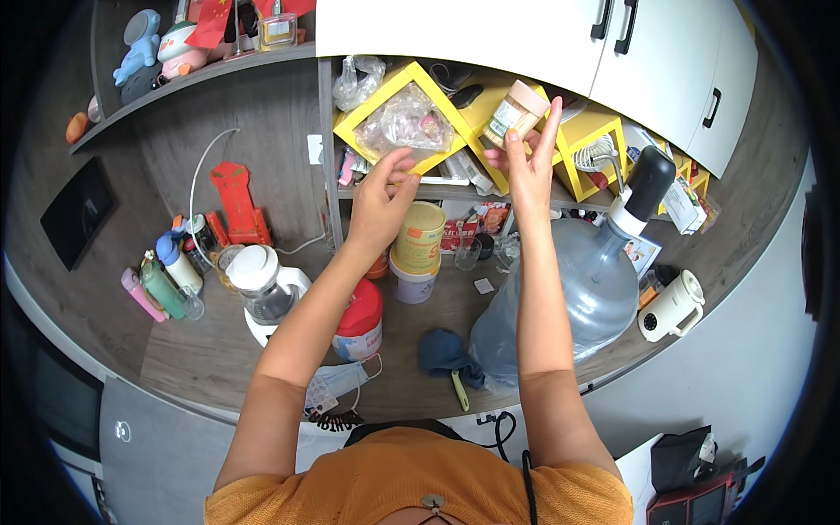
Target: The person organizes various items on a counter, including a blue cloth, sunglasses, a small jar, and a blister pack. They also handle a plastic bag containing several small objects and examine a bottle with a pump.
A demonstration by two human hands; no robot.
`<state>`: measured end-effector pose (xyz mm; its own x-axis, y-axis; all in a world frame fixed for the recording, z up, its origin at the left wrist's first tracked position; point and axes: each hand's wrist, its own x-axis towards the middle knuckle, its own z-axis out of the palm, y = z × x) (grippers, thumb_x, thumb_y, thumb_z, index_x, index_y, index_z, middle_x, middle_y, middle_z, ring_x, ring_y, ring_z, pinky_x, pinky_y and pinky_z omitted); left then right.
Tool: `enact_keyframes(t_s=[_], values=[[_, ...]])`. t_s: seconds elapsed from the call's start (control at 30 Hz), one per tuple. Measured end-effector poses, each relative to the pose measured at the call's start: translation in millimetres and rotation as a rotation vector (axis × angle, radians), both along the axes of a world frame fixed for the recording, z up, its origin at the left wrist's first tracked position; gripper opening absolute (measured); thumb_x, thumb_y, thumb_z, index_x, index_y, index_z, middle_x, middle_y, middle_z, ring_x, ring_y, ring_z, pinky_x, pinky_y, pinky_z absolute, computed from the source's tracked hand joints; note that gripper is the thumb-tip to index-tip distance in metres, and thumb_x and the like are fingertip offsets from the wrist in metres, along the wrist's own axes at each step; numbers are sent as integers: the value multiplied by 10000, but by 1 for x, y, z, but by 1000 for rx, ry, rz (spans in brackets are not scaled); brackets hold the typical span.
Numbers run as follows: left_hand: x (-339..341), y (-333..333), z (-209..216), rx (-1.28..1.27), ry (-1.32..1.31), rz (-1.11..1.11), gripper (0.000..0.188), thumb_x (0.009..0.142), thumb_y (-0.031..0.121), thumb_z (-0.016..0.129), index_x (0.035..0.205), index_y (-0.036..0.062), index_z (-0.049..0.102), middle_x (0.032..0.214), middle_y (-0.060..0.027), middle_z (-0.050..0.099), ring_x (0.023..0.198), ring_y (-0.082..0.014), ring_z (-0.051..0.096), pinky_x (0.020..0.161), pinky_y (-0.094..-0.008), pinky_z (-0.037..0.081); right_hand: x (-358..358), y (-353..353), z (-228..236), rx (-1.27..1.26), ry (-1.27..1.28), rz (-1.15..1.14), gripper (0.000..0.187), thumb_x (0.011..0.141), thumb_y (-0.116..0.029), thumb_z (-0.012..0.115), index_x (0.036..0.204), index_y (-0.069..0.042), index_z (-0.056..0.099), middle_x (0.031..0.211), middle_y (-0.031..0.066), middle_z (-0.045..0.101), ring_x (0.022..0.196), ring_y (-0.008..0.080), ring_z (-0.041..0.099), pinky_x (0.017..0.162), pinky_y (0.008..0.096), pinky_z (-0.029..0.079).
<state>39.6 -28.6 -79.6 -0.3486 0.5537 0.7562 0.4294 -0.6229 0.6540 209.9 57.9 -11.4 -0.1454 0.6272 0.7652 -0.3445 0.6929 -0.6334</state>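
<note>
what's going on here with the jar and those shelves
A person in an orange top stands at a cluttered grey counter, both arms raised toward the yellow diamond-shaped shelf cubbies. The right hand holds a small jar with a pale pink lid up at the cubbies, fingers along its side. The left hand is open and holds nothing, just below a cubby stuffed with a clear plastic bag. A big water jug with a pump sits on the counter below the right arm.

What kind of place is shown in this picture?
Probably a home kitchen corner: a wooden counter holds a kettle and a large water bottle, with white cupboards above.
</note>
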Motion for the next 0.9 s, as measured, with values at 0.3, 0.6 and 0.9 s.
enact_keyframes(t_s=[0.3, 0.6, 0.9], values=[[-3, 0, 0, -2, 8, -6, 362, 847, 79, 595, 1194, 10, 519, 1031, -120, 613, 815, -132, 597, 703, -255, 484, 0, -5, 2, -80, -21, -119, 673, 823, -96, 614, 1340, -63, 185, 992, 163, 586, 563, 109, 561, 503, 229, 472], [-2, 0, -5, 6, 9, -10, 373, 841, 72, 600, 1199, 9, 515, 1031, -120, 614, 806, -133, 603, 708, -254, 487, -24, 29, 6, 310, -135, -542, 667, 732, -148, 710, 1230, -86, 270, 1064, 219, 578, 641, 229, 621, 610, 351, 490], [-6, -1, -9, -4, 41, 2, 375, 843, 69, 595, 1203, 4, 509, 1021, -123, 613, 790, -134, 607, 697, -258, 493, -40, 41, 3, 603, -357, -814, 526, 767, -148, 679, 1186, -154, 361, 1144, 131, 568, 852, 348, 627, 658, 426, 505]])
